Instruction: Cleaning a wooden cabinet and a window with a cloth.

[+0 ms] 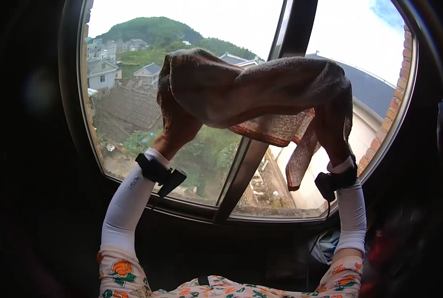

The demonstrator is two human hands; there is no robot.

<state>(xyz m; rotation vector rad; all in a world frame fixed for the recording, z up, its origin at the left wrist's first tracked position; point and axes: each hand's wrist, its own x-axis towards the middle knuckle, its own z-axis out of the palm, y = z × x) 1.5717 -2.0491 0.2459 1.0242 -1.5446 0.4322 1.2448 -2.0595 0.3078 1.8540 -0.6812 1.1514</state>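
A brownish-grey towel [261, 89] is held up in front of the window, stretched between my two raised hands. At its left end my left hand [179, 126] grips it, with the cloth draped over the fingers. My right hand [332, 136] holds the other end, its fingers likewise covered by the fabric. The middle of the towel is bunched into a thick fold. A looser corner with a reddish edge hangs down beside my right hand. White sleeves and black wrist-worn devices cover my forearms.
A sliding window [206, 164] with a dark frame [241, 174] stands directly behind the towel. Outside lie houses, tiled roofs, greenery and a hill. A pale blue-white bundle [326, 246] sits low beside my right forearm. The surrounding room is very dark.
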